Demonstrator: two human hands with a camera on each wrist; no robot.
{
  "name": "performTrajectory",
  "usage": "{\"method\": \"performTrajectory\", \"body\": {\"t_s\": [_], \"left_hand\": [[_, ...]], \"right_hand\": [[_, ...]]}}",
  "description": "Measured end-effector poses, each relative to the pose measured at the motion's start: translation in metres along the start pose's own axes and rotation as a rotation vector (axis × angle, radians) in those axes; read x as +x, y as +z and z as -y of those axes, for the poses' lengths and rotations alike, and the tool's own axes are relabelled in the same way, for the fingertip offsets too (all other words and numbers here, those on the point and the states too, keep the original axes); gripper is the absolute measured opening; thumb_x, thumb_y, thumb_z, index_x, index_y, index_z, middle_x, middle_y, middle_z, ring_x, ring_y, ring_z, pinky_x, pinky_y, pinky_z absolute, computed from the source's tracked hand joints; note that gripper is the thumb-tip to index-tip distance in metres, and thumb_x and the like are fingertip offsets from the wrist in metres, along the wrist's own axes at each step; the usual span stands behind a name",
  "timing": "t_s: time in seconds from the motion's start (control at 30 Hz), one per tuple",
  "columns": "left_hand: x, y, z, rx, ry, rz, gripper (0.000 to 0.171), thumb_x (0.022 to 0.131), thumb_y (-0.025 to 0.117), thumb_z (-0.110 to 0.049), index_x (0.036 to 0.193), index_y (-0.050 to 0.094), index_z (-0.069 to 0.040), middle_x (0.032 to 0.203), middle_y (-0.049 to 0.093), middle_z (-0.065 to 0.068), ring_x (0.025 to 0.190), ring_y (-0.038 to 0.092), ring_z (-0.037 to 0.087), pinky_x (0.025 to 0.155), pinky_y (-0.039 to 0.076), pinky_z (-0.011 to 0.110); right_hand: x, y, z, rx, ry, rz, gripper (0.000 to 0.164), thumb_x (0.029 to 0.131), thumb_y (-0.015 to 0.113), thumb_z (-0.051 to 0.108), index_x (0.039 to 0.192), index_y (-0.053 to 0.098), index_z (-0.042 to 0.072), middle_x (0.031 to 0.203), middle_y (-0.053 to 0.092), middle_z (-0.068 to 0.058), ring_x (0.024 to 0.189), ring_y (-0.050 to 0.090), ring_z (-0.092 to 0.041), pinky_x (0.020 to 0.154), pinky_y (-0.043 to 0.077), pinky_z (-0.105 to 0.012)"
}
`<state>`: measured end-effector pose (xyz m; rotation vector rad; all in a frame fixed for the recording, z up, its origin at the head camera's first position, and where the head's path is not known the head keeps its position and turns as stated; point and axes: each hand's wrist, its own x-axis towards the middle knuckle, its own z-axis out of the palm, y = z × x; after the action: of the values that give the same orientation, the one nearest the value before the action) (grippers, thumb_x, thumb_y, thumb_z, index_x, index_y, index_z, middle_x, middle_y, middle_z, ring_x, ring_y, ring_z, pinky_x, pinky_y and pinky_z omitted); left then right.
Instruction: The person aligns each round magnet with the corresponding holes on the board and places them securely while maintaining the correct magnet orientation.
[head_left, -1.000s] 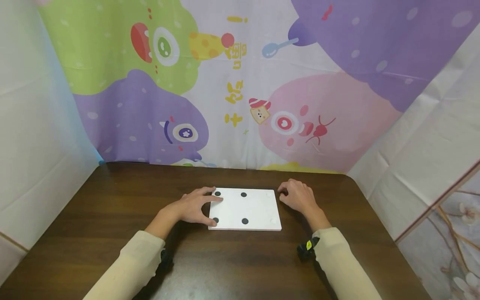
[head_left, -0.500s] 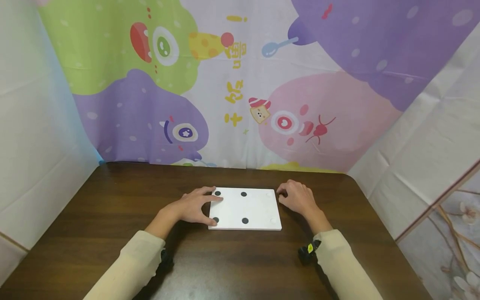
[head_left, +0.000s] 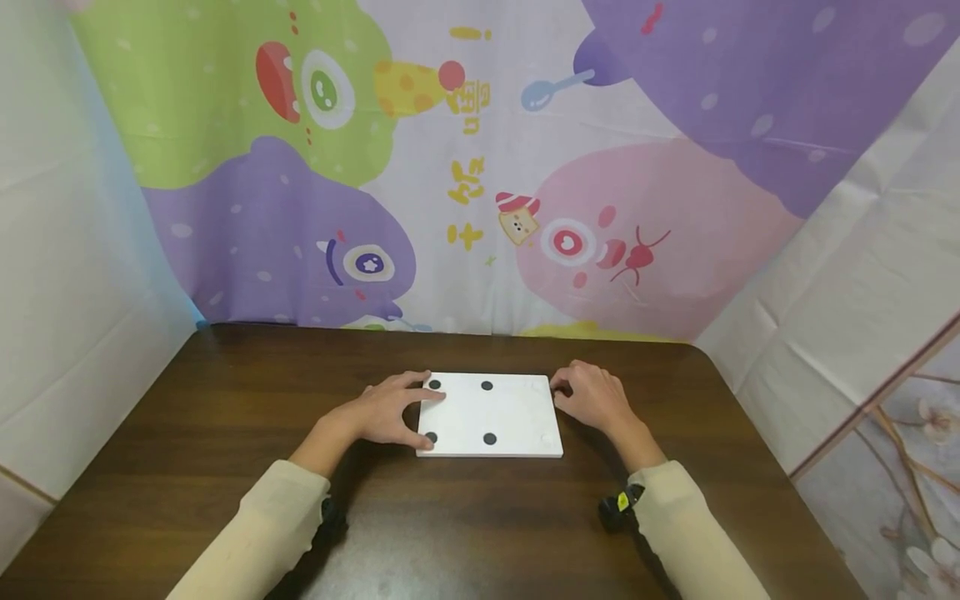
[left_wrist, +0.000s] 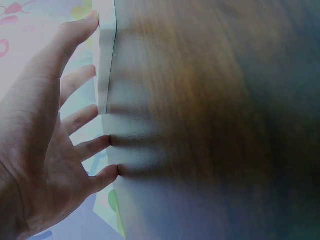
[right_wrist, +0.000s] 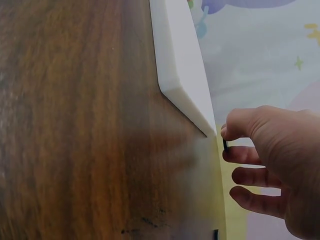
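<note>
A flat white board [head_left: 517,417] lies on the brown table. Several black round pads [head_left: 490,439] sit on its top, and faint round marks show near its right end. My left hand [head_left: 386,412] spreads over the left end with fingers extended, thumb and a finger resting on the board. In the left wrist view, the other fingertips [left_wrist: 112,170] reach down at the table beside it. Close to the far right corner, my right hand [head_left: 592,396] pinches a thin black disc [right_wrist: 225,145], seen edge-on between thumb and forefinger in the right wrist view.
The dark wooden table [head_left: 480,533] ends at a cartoon-printed curtain [head_left: 450,292] behind the board. White cloth panels [head_left: 847,267] flank both sides. A small black piece [right_wrist: 216,234] shows near the bottom of the right wrist view.
My right hand has edged slightly left toward the board, still pinching. The left hand stays in place on the board. The head view has tilted a little.
</note>
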<state>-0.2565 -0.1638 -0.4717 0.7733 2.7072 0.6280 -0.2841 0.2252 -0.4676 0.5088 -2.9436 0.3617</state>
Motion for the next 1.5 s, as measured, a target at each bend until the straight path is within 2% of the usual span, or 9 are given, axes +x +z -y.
{"method": "performTrajectory", "body": {"t_s": [0.23, 0.57, 0.93, 1.17, 1.5], "left_hand": [[0.000, -0.001, 0.000, 0.007, -0.002, -0.004, 0.089, 0.089, 0.089, -0.055, 0.165, 0.059, -0.020, 0.184, 0.035, 0.022, 0.168, 0.034, 0.056, 0.120, 0.027, 0.096], [0.001, 0.000, -0.001, 0.006, -0.010, 0.006, 0.090, 0.089, 0.088, -0.056, 0.166, 0.058, -0.021, 0.184, 0.034, 0.020, 0.168, 0.034, 0.055, 0.121, 0.026, 0.095], [0.002, 0.001, 0.003, 0.008, -0.009, 0.003, 0.089, 0.089, 0.088, -0.056, 0.166, 0.058, -0.022, 0.185, 0.034, 0.019, 0.169, 0.033, 0.054, 0.121, 0.027, 0.095], [0.001, 0.001, 0.002, 0.002, -0.005, 0.001, 0.089, 0.090, 0.088, -0.055, 0.166, 0.058, -0.021, 0.184, 0.035, 0.020, 0.168, 0.034, 0.055, 0.121, 0.026, 0.096], [-0.001, 0.000, 0.001, 0.000, 0.002, 0.000, 0.089, 0.089, 0.089, -0.055, 0.166, 0.058, -0.021, 0.184, 0.034, 0.021, 0.168, 0.033, 0.056, 0.120, 0.026, 0.096]], "right_hand": [[-0.001, -0.002, 0.004, -0.001, -0.009, -0.003, 0.015, 0.097, 0.079, 0.019, 0.108, 0.088, 0.020, 0.105, 0.079, -0.003, 0.087, 0.074, -0.025, 0.075, 0.063, -0.051], [-0.006, -0.004, 0.008, -0.017, -0.043, 0.022, 0.015, 0.096, 0.079, 0.018, 0.108, 0.088, 0.020, 0.106, 0.080, -0.004, 0.088, 0.076, -0.028, 0.072, 0.062, -0.050], [-0.009, -0.005, 0.014, -0.021, -0.065, 0.053, 0.015, 0.095, 0.081, 0.019, 0.109, 0.087, 0.019, 0.106, 0.080, -0.003, 0.091, 0.075, -0.024, 0.077, 0.062, -0.050], [-0.013, -0.005, 0.017, -0.016, -0.087, 0.055, 0.012, 0.095, 0.082, 0.017, 0.105, 0.086, 0.020, 0.101, 0.077, -0.002, 0.082, 0.066, -0.018, 0.073, 0.059, -0.046], [-0.017, -0.006, 0.019, -0.055, -0.138, 0.055, 0.012, 0.095, 0.083, 0.017, 0.105, 0.086, 0.020, 0.100, 0.077, 0.000, 0.077, 0.063, -0.014, 0.064, 0.054, -0.037]]}}
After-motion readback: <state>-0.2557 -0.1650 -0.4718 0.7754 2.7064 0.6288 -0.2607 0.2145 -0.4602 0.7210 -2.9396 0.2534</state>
